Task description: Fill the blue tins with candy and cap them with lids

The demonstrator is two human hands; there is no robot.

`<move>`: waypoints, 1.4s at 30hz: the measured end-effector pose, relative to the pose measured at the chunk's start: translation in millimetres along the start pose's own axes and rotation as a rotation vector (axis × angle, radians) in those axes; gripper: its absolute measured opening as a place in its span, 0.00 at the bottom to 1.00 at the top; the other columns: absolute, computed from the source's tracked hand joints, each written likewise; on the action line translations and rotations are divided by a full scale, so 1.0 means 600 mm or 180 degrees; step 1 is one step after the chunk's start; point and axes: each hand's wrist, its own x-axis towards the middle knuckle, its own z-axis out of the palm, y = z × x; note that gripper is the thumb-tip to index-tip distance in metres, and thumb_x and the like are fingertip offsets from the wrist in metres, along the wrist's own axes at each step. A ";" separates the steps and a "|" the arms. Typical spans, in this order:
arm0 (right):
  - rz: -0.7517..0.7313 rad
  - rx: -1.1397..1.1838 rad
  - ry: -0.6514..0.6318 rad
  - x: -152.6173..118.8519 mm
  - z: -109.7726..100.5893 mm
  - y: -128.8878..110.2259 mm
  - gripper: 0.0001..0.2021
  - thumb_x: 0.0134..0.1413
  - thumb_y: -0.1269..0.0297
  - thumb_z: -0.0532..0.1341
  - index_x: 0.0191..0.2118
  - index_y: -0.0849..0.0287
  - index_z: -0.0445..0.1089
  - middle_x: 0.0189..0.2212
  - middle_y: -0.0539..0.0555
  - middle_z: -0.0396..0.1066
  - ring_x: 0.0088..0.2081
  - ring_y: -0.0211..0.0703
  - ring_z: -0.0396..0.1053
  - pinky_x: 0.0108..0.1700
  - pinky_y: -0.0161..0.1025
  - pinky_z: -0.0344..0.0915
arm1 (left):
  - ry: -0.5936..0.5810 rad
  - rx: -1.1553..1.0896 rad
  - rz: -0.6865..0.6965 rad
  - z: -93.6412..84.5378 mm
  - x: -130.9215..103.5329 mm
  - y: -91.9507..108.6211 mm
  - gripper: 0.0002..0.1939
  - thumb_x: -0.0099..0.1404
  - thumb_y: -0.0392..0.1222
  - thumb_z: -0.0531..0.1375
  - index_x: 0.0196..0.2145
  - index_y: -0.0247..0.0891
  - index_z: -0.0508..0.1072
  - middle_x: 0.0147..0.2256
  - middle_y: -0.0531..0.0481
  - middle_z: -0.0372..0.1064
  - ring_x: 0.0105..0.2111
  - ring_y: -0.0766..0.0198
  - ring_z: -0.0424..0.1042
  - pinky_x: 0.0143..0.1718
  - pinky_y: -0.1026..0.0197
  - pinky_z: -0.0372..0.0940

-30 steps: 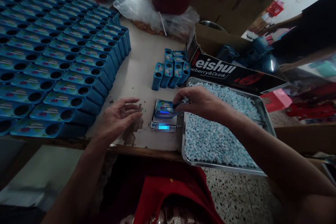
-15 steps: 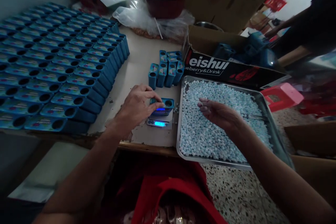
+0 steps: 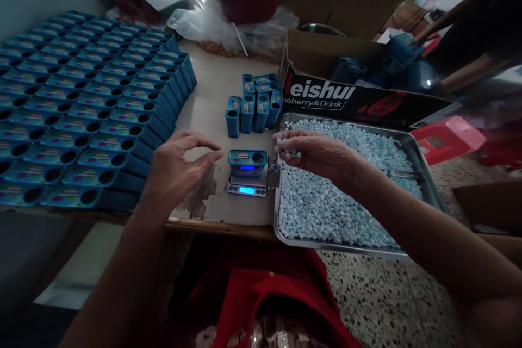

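Observation:
A blue candy tin [image 3: 246, 161] with a round hole in its top stands on a small digital scale [image 3: 247, 190], whose display glows blue. To the left of the tin is my left hand [image 3: 173, 166], thumb and fingers apart and nothing between them. My right hand [image 3: 316, 149] hovers over the left edge of the metal tray [image 3: 281, 234], its fingers closed around several white and pale-blue candies [image 3: 290, 153]. Pale-blue and white candies [image 3: 330, 206] fill the tray in a loose layer.
Rows of blue tins [image 3: 89, 114] cover the left of the table. Several more tins [image 3: 248, 109] stand behind the scale. At the back are a metal bowl [image 3: 248, 2] and a cardboard box [image 3: 367, 100] of tins. A pink stool [image 3: 452, 138] and another person's arm [image 3: 468, 73] are at right.
My left hand has let go of the tin and drawn back to the left. My right hand has moved left from over the tray's middle towards the scale, with candies showing in its fingers.

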 end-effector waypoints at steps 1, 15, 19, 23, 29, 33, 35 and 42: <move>0.0015 -0.0120 -0.0082 0.004 0.002 -0.005 0.12 0.52 0.74 0.69 0.43 0.65 0.75 0.33 0.55 0.76 0.29 0.33 0.70 0.32 0.28 0.72 | 0.0038 -0.0001 -0.0128 -0.010 -0.010 -0.013 0.08 0.62 0.50 0.67 0.37 0.47 0.80 0.41 0.51 0.74 0.43 0.55 0.74 0.52 0.52 0.67; -0.0417 -0.2765 -0.0321 0.016 0.046 -0.058 0.09 0.52 0.63 0.71 0.38 0.61 0.78 0.25 0.50 0.70 0.24 0.33 0.62 0.24 0.32 0.58 | -0.0094 -0.0227 -0.0335 -0.026 -0.038 -0.081 0.16 0.62 0.50 0.68 0.46 0.44 0.79 0.46 0.50 0.74 0.48 0.55 0.75 0.57 0.50 0.68; -0.0417 -0.3029 -0.0407 0.020 0.054 -0.066 0.10 0.54 0.60 0.70 0.38 0.61 0.78 0.24 0.49 0.69 0.25 0.34 0.62 0.26 0.33 0.59 | -0.0138 -0.0287 -0.0373 -0.026 -0.040 -0.091 0.16 0.62 0.51 0.67 0.47 0.46 0.78 0.47 0.50 0.75 0.49 0.55 0.75 0.58 0.50 0.67; -0.0437 -0.3321 -0.0345 0.024 0.059 -0.065 0.11 0.54 0.59 0.69 0.40 0.60 0.79 0.23 0.48 0.68 0.24 0.34 0.62 0.27 0.35 0.58 | -0.0320 -0.0355 -0.0347 -0.018 -0.040 -0.089 0.17 0.63 0.52 0.66 0.48 0.46 0.78 0.48 0.49 0.75 0.50 0.54 0.75 0.57 0.51 0.67; -0.0836 -0.4312 -0.0268 0.021 0.080 -0.059 0.08 0.54 0.64 0.67 0.40 0.58 0.80 0.30 0.49 0.74 0.31 0.37 0.67 0.35 0.36 0.60 | -0.0532 -0.0292 -0.0341 -0.010 -0.037 -0.080 0.18 0.63 0.52 0.65 0.49 0.44 0.77 0.49 0.48 0.74 0.50 0.53 0.74 0.57 0.50 0.67; -0.1109 -0.4745 -0.0271 0.017 0.087 -0.052 0.12 0.52 0.69 0.68 0.44 0.56 0.79 0.33 0.49 0.75 0.32 0.37 0.68 0.35 0.36 0.59 | -0.0567 -0.0275 -0.0282 -0.006 -0.033 -0.082 0.19 0.63 0.51 0.66 0.50 0.44 0.77 0.49 0.48 0.74 0.50 0.53 0.74 0.56 0.51 0.67; -0.1303 -0.4920 -0.0278 0.018 0.088 -0.048 0.14 0.51 0.72 0.68 0.45 0.57 0.79 0.33 0.50 0.75 0.32 0.37 0.68 0.35 0.36 0.58 | -0.0598 -0.0257 -0.0226 -0.003 -0.030 -0.082 0.19 0.62 0.51 0.66 0.50 0.44 0.77 0.50 0.47 0.74 0.50 0.53 0.73 0.55 0.51 0.68; -0.1606 -0.4708 -0.0314 0.036 0.095 -0.035 0.12 0.50 0.73 0.69 0.43 0.59 0.79 0.33 0.51 0.75 0.32 0.37 0.67 0.35 0.36 0.59 | -0.0625 -0.0296 -0.0166 0.003 -0.019 -0.074 0.20 0.62 0.51 0.67 0.51 0.46 0.76 0.50 0.48 0.73 0.49 0.55 0.73 0.56 0.50 0.67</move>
